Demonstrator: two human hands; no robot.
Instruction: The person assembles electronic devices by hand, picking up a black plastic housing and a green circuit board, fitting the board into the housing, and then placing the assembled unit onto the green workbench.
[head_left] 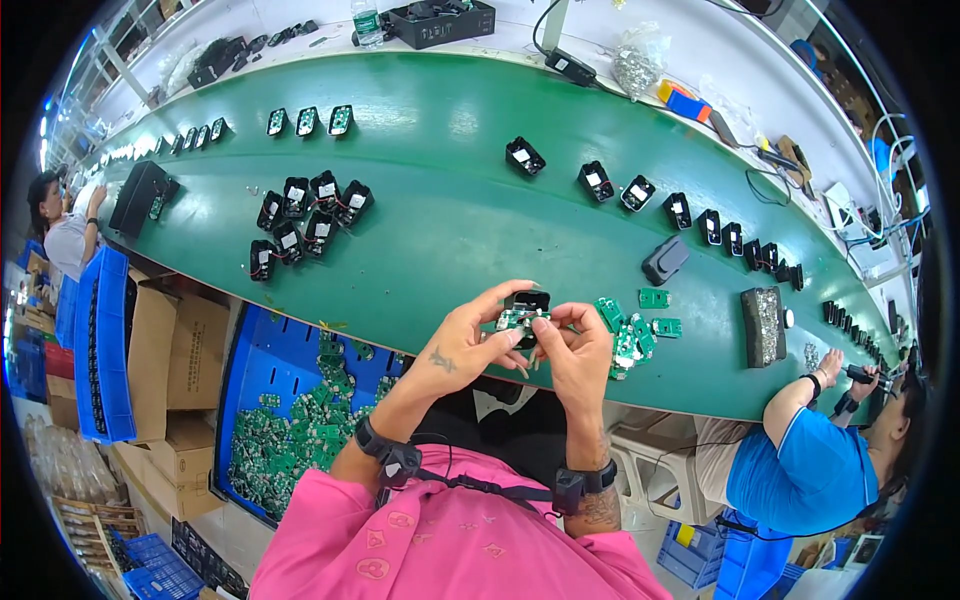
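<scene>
My left hand (462, 338) is closed round the left side of a small black plastic housing (528, 299), holding it above the near edge of the green table. A green circuit board (513, 319) with white parts sits tilted at the housing's open side, and my left thumb rests by it. From the right, my right hand (580, 352) has its thumb and fingers pinched at the right end of the board, against the housing. Its fingertips partly hide what they grip. Just right of my right hand lies a loose pile of green circuit boards (628, 345).
Black housings (320, 228) with boards cluster left on the green table (430, 220); others line its far side. A blue bin (262, 350) of boards lies below left. A dark block (764, 328) and a black case (665, 260) stand right. Co-workers sit at both ends.
</scene>
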